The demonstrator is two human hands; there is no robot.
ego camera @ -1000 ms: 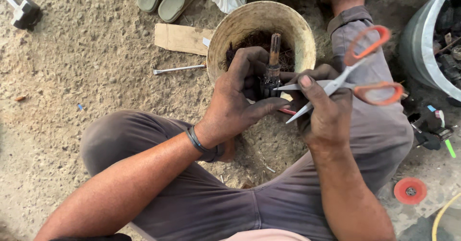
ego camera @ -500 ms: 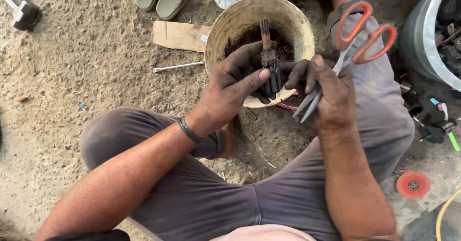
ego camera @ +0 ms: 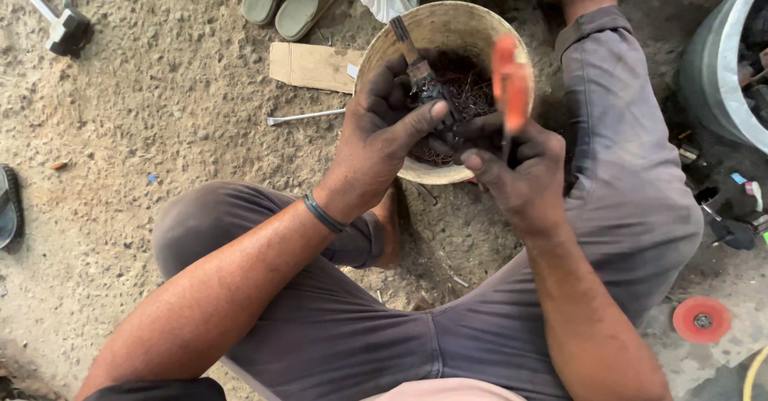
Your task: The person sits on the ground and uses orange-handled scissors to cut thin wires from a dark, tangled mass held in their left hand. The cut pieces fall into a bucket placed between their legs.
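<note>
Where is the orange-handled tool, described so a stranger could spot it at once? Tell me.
Start at the round tan bucket between the seated person's knees. Over its right rim, the right hand grips scissors with the handles pointing up, beside the left hand holding a dark bundled part. Their bright orange handles stand out against everything dark or tan nearby.

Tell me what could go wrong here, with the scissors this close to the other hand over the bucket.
1. The right hand works the orange-handled scissors right beside the left hand, whose thumb sits near the blades; a slip could nick it.
2. The dark part is held only by the fingers; it might twist free and drop into the bucket.
3. Both hands look grimy, so the grip may be slippery.
</note>
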